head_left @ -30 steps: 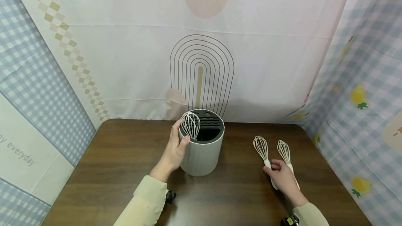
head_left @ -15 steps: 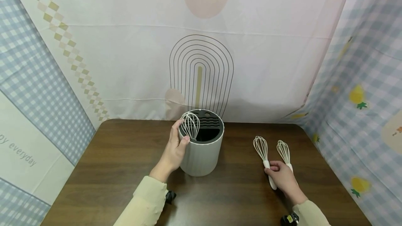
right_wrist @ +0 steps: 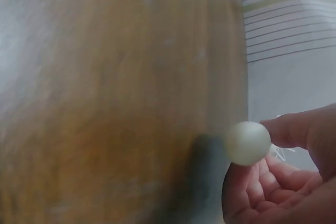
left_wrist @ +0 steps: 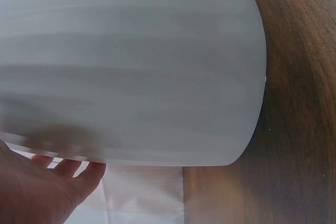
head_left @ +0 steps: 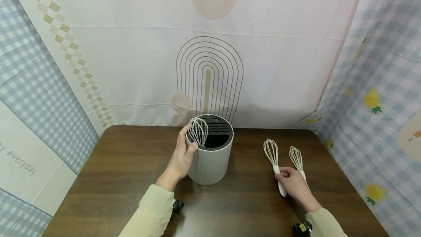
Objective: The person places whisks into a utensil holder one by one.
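We log the right hand (head_left: 294, 184) pinching a white wire whisk (head_left: 276, 170) well right of a grey cylindrical holder (head_left: 209, 167) — near a second white whisk (head_left: 302, 173). The left hand (head_left: 180, 160), thumb and fingers spread, touches the holder beside a third white whisk (head_left: 198, 132) standing inside.

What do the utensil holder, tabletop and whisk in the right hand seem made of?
Utensil holder: probably matte plastic, from its dull, ribbed wall. Tabletop: wood or laminate, streaky grain, soft sheen. Held whisk: handle smooth white, likely plastic; thin white loops, possibly coated wire.
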Available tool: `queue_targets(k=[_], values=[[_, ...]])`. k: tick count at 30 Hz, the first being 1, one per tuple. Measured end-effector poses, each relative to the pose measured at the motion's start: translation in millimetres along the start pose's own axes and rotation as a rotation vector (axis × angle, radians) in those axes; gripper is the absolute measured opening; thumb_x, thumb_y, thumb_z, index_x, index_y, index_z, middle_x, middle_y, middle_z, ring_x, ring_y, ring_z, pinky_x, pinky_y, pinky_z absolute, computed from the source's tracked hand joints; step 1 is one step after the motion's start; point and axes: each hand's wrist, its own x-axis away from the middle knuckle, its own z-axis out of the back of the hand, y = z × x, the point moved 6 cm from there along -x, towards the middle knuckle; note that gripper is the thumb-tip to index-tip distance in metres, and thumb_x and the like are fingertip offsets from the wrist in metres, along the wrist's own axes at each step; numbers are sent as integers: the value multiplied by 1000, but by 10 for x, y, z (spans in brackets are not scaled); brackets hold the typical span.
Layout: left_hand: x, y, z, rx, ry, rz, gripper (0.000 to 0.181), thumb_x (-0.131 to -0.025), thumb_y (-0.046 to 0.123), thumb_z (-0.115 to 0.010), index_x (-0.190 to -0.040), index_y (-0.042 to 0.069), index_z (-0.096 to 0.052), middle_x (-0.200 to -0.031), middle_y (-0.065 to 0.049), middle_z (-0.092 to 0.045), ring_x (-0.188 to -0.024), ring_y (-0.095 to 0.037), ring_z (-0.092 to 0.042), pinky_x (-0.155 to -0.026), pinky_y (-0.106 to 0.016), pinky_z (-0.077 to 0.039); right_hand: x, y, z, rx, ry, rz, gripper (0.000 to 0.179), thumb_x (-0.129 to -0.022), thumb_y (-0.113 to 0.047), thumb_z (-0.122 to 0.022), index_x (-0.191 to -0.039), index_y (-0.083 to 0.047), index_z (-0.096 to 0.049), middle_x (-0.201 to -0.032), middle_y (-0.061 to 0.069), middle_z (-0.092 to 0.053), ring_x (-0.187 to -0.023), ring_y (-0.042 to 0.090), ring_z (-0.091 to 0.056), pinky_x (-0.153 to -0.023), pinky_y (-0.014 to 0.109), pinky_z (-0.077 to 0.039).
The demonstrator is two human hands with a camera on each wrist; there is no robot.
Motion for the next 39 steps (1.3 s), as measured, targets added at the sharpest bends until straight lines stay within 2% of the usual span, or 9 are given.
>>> queue_targets(k=[4, 11, 19, 24, 29, 33, 36, 39], values=[[2, -3, 1, 3, 1, 5, 58, -95, 34, -45, -148, 22, -22, -150, -14, -25, -132, -32, -34, -104, -53, -30, 14, -157, 22, -1, 24, 43, 35, -91, -10, -63, -120, 10, -57, -103, 18, -66, -86, 21, -61, -66, 27, -49], [3, -8, -7, 10, 1, 1, 58, -95, 34, -45, -148, 23, -22, -150, -14, -25, -132, -32, -34, -104, -54, -29, 71, -461, 120, 74, 110, 147, 35, -91, -14, -64, -121, 5, -58, -104, 17, -66, -86, 23, -62, -66, 27, -49], [12, -3, -16, 4, -8, 15, 57, -96, 35, -44, -148, 24, -22, -149, -14, -25, -132, -31, -34, -104, -52, -29, 161, -779, 178, 50, 168, 251, 37, -92, -16, -66, -124, 0, -58, -100, 12, -65, -79, 17, -63, -64, 24, -48], [17, -10, -20, 4, -10, 27, 56, -97, 36, -43, -147, 24, -22, -149, -14, -25, -132, -31, -33, -105, -52, -28, 202, -997, 153, -12, 206, 313, 36, -90, -12, -67, -123, 0, -59, -98, 12, -64, -77, 14, -63, -63, 22, -48], [19, -10, -16, 5, -9, 5, 55, -97, 34, -43, -147, 22, -22, -149, -15, -25, -133, -30, -33, -105, -51, -28, 244, -1226, 103, -85, 193, 361, 36, -91, -9, -65, -124, 2, -56, -101, 15, -63, -78, 15, -62, -65, 20, -48], [22, -2, -12, 9, -9, -6, 56, -97, 33, -43, -147, 21, -22, -150, -14, -24, -134, -29, -32, -106, -50, -27, 359, -1503, 91, -125, 173, 381, 36, -92, -6, -63, -124, 6, -54, -103, 18, -63, -80, 19, -61, -67, 19, -47], [24, 8, -8, 17, -5, -12, 56, -97, 32, -44, -147, 22, -22, -150, -15, -24, -134, -29, -32, -106, -51, -27, 371, -1604, 64, -161, 163, 401, 35, -92, -7, -64, -124, 5, -55, -103, 17, -63, -82, 18, -61, -68, 19, -47], [25, 10, -13, 23, -1, -18, 56, -97, 32, -45, -147, 23, -23, -149, -14, -26, -132, -30, -33, -105, -51, -28, 293, -1569, 26, -202, 155, 429, 35, -92, -11, -65, -124, 0, -56, -103, 14, -62, -81, 13, -60, -67, 19, -48]])
